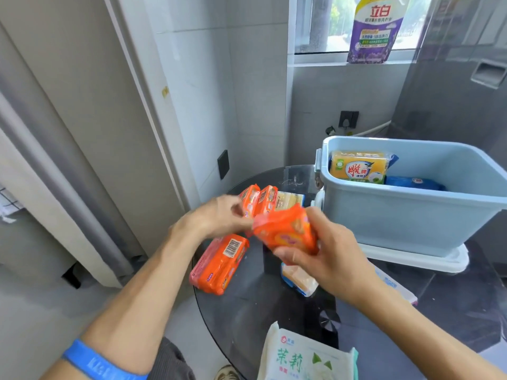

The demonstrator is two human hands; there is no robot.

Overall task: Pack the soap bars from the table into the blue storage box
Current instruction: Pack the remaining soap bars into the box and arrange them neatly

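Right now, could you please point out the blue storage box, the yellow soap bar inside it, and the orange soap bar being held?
blue storage box (406,223): head view, front wall.
yellow soap bar (358,167): head view, label face.
orange soap bar (285,233): head view, wrapper middle, between both hands.

Your right hand (327,259) gripping an orange soap bar (285,231) above the dark glass table (274,311), your left hand (216,215) pinching its wrapper end, more orange bars (222,264) below, blue storage box (411,215) holding a yellow bar (359,167) and a blue pack (414,183)

Detergent pouch (375,28) — on windowsill (323,60).
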